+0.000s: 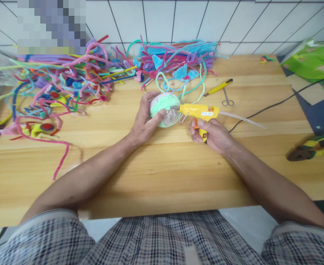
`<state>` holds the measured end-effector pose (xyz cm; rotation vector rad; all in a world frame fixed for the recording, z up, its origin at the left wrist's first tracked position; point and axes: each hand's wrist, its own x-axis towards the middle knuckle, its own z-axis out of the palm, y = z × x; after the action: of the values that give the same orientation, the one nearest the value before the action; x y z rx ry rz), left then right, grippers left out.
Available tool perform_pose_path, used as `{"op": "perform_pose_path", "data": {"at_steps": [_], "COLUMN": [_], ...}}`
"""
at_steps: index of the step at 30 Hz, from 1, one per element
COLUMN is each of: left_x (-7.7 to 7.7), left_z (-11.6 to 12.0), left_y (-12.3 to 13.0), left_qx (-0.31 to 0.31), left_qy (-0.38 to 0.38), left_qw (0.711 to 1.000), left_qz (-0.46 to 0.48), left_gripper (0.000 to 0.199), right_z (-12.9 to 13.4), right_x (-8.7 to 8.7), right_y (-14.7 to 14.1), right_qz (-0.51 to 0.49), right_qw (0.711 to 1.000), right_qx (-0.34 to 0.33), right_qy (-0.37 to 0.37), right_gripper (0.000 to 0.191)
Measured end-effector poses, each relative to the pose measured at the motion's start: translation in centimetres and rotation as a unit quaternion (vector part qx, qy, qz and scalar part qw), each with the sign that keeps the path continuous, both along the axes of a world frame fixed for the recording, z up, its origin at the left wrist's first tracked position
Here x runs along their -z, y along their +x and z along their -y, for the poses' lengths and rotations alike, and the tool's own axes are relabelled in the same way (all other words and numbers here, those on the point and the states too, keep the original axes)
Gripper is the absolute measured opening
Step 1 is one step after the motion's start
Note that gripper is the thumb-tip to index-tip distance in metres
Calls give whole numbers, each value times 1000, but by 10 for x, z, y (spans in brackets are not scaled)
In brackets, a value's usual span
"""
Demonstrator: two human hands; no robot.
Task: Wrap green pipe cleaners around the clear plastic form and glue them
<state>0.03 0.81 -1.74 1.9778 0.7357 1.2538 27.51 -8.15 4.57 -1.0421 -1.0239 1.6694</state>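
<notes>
My left hand [147, 119] is closed round a clear ball [172, 117] that is partly wrapped in mint-green pipe cleaner [163, 103]. A paler strip shows along the ball's upper left edge. In my right hand [213, 133] is a yellow hot glue gun [193, 109], with fingers at its orange trigger. The gun's nozzle meets the ball, or nearly so, at the border of the green wrapping and the bare clear part. A translucent glue stick [242, 119] sticks out of the gun's back end. Whether glue is coming out is too small to tell.
A tangled heap of coloured pipe cleaners [76, 86] covers the back left, with more bundles [178, 49] along the tiled wall. Behind the glue gun lie a yellow utility knife [218, 87] and small scissors [227, 99]. Pliers [308, 149] and a black cord [272, 103] are on the right.
</notes>
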Motion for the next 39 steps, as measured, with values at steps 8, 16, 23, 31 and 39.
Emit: {"op": "perform_pose_path", "data": {"at_steps": [8,16,23,31,39], "left_x": [-1,-2,0,-1,0], "left_z": [-1,0,-1,0,0], "left_y": [-1,-1,-1,1,0], "left_qx": [5,6,1,5,-5], "left_qy": [2,-3,-5,-11,-8], "left_qw": [1000,1000,1000,1000,1000], "left_qz": [4,1,5,3,2], "left_gripper": [62,61,61,63,63], "right_z": [0,0,0,-1,0], "right_x": [1,-1,0,-1,-3], "right_y": [0,-2,-1,-2,-2], "right_qz": [-3,-13,-6,-13,-5], "right_qw": [1000,1000,1000,1000,1000], "right_qx": [-6,8,4,5,3], "right_qy": [2,-12,-11,-17,-17], "right_gripper": [56,57,58,57,58]}}
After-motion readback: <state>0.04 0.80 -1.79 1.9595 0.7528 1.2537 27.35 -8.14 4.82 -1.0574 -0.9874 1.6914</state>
